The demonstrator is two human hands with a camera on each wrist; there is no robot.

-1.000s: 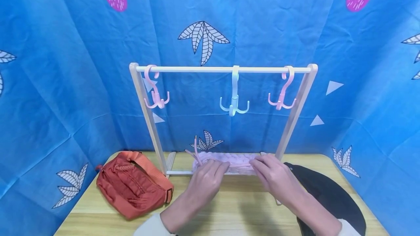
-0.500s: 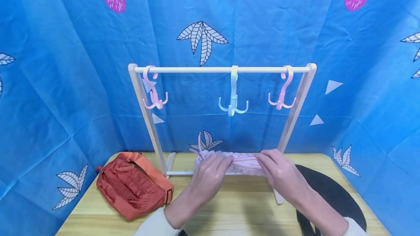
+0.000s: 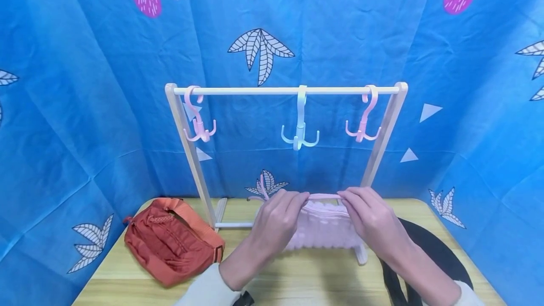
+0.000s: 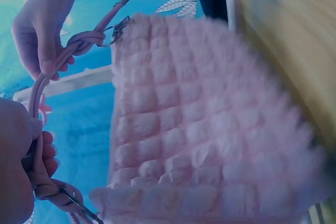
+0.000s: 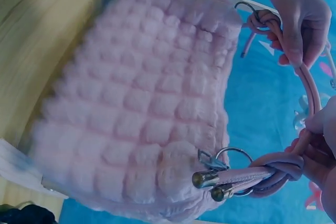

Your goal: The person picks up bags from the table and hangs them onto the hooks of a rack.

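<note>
A pink quilted handbag (image 3: pixel 325 230) hangs from its cord handle (image 3: pixel 324 196), which both hands pinch from above. My left hand (image 3: pixel 278 218) grips the handle's left part, and my right hand (image 3: pixel 369 214) the right part. Up close in the left wrist view, the bag's puffy side (image 4: pixel 173 108) hangs below the handle. Knotted cord ends with metal tips (image 5: pixel 210 179) pass through a metal ring (image 5: pixel 236 153) at the bag's corner in the right wrist view. In the head view, the left hand hides the bag's left end.
Behind the bag stands a rack with a white top bar (image 3: pixel 246 91). On it hang a pink hook (image 3: pixel 199 126) at left, a blue hook (image 3: pixel 300 131) and another pink hook (image 3: pixel 363 124). A red bag (image 3: pixel 170 240) lies at left, a black bag (image 3: pixel 433 249) at right, partly under the right forearm.
The pink handbag has come up from the table by its handle and tilted from lying flat to hanging, its quilted side now showing. Both hands have moved slightly up and right.
</note>
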